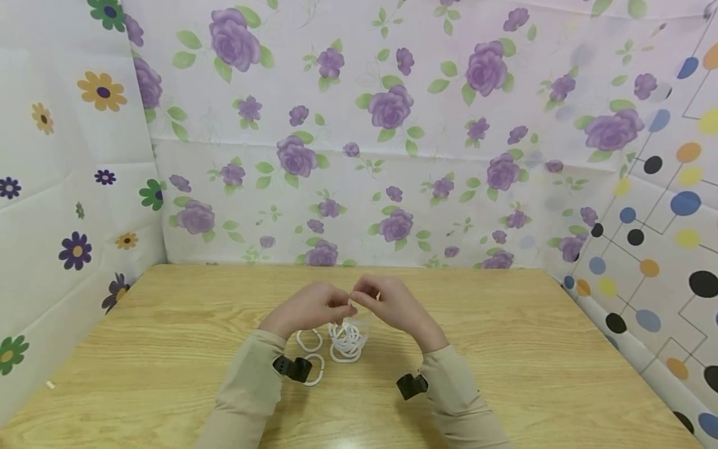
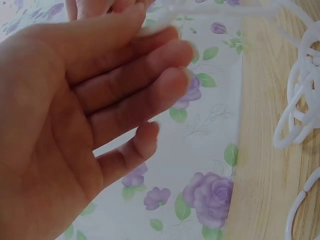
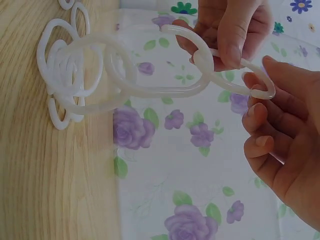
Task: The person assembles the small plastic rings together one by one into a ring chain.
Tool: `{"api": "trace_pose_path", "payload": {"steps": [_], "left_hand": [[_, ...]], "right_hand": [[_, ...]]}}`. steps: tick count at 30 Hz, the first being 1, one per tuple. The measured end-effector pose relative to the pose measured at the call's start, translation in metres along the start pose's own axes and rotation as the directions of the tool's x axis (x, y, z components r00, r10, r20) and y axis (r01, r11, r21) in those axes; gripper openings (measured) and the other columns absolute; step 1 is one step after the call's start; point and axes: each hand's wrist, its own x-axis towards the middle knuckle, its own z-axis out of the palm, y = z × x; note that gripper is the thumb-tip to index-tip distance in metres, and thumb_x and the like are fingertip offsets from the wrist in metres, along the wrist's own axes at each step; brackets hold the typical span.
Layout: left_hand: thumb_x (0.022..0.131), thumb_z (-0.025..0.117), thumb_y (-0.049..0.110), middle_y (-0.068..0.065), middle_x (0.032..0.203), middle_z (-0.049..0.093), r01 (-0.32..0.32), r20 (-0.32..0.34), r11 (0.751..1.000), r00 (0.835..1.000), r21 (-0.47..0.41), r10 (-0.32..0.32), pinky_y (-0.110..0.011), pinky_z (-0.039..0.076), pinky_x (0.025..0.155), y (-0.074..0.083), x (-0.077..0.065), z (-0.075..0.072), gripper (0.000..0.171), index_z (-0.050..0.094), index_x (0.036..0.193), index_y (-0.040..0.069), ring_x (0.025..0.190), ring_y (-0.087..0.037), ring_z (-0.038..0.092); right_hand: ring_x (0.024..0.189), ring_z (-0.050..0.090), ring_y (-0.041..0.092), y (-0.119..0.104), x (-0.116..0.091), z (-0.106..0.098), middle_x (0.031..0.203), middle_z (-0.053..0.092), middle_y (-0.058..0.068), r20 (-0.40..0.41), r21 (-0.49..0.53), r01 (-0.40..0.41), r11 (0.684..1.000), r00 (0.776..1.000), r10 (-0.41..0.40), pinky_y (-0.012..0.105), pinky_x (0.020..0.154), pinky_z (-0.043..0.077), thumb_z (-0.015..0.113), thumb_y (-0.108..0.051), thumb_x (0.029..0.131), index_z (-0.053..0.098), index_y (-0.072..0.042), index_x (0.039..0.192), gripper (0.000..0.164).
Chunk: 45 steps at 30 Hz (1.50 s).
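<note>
White plastic chain links, oval and each with a small split, are strung together between my hands above the table. My left hand (image 1: 311, 307) pinches the uppermost link (image 3: 227, 86) between thumb and index finger, its other fingers loosely bent. At the end of that same link, my right hand (image 1: 395, 305) holds it by the fingertips. Through it hangs another link (image 3: 167, 92), which leads down toward a tangled pile of links (image 1: 346, 343) on the wood below. In the head view the fingers partly hide the held link.
Two links, one upper (image 1: 310, 350) and one lower (image 1: 322, 369), lie left of the pile, near my left wrist. A small pale piece (image 1: 50, 385) is by the left edge of the wooden table (image 1: 533, 349). Patterned cloth walls (image 1: 359, 206) enclose the back and sides.
</note>
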Motion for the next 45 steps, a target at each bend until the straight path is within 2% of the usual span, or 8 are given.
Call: {"api": "trace_pose_path", "payload": {"steps": [11,17,20,23,25,27,35,45], "left_hand": [[0.098,0.057,0.029,0.000,0.063,0.061,0.146,-0.178,0.988,0.975,0.058,-0.133,-0.026,0.037,0.052,-0.001,0.001,-0.010,0.032,0.062,0.070,0.013,0.051,-0.012,0.043],[0.097,0.058,0.030,0.001,0.063,0.060,0.183,-0.219,0.981,0.962,0.071,-0.164,-0.026,0.038,0.053,-0.001,0.000,-0.012,0.032,0.063,0.073,0.011,0.053,-0.011,0.045],[0.097,0.058,0.029,-0.001,0.064,0.062,0.181,-0.225,0.981,0.961,0.066,-0.162,-0.026,0.038,0.054,0.000,-0.001,-0.012,0.031,0.064,0.073,0.011,0.053,-0.012,0.045],[0.098,0.058,0.029,-0.001,0.064,0.062,0.181,-0.220,0.982,0.961,0.049,-0.167,-0.027,0.039,0.055,0.000,-0.003,-0.011,0.031,0.063,0.072,0.012,0.052,-0.012,0.045],[0.098,0.058,0.029,0.001,0.063,0.061,0.181,-0.219,0.983,0.961,0.039,-0.168,-0.027,0.039,0.054,0.000,-0.004,-0.010,0.032,0.062,0.071,0.013,0.051,-0.013,0.044],[0.098,0.058,0.029,0.002,0.063,0.060,0.179,-0.222,0.983,0.961,0.033,-0.167,-0.027,0.039,0.054,0.000,-0.005,-0.009,0.031,0.062,0.071,0.013,0.051,-0.012,0.044],[0.098,0.058,0.029,0.001,0.063,0.061,0.179,-0.223,0.984,0.960,0.026,-0.169,-0.027,0.038,0.054,0.002,-0.007,-0.010,0.031,0.062,0.071,0.014,0.051,-0.013,0.044],[0.098,0.058,0.029,-0.004,0.066,0.064,0.182,-0.217,0.983,0.961,0.026,-0.172,-0.027,0.038,0.054,0.001,-0.008,-0.012,0.032,0.062,0.071,0.013,0.051,-0.013,0.043]], "right_hand": [[0.059,0.045,0.005,-0.010,0.004,-0.005,0.071,0.060,-0.002,-0.136,-0.005,0.007,1.000,0.991,-0.008,0.021,0.057,0.041,0.060,-0.019,0.097,0.067,-0.010,0.089,0.014],[0.054,0.040,-0.002,-0.024,0.006,0.006,0.067,0.063,-0.001,0.119,-0.035,0.149,0.988,0.982,-0.144,0.015,0.055,0.038,0.062,-0.017,0.095,0.068,-0.011,0.088,0.011],[0.054,0.040,-0.005,-0.032,0.006,0.023,0.068,0.060,-0.004,0.427,-0.024,0.179,0.984,0.891,-0.152,0.012,0.055,0.038,0.061,-0.016,0.095,0.066,-0.009,0.103,0.012],[0.053,0.040,-0.003,-0.039,0.003,0.043,0.064,0.054,-0.004,0.687,-0.009,0.145,0.989,0.720,-0.099,0.011,0.055,0.037,0.064,-0.017,0.093,0.060,-0.007,0.118,0.027],[0.056,0.043,-0.002,-0.041,0.001,0.054,0.068,0.054,-0.005,0.769,-0.036,0.110,0.993,0.638,-0.043,0.012,0.057,0.039,0.067,-0.017,0.091,0.056,-0.008,0.123,0.035],[0.061,0.047,-0.002,-0.042,-0.001,0.062,0.074,0.059,-0.005,0.796,-0.080,0.096,0.992,0.605,0.006,0.012,0.059,0.041,0.072,-0.017,0.088,0.058,-0.009,0.117,0.034],[0.058,0.043,-0.001,-0.042,-0.005,0.068,0.069,0.055,-0.009,0.810,-0.181,0.148,0.972,0.583,0.062,0.011,0.058,0.038,0.070,-0.011,0.086,0.065,-0.010,0.078,0.010],[0.053,0.037,-0.002,-0.028,-0.002,0.043,0.060,0.046,-0.011,0.691,-0.082,0.130,0.988,0.722,-0.038,0.011,0.056,0.035,0.064,-0.009,0.084,0.064,-0.011,0.082,0.003]]}}
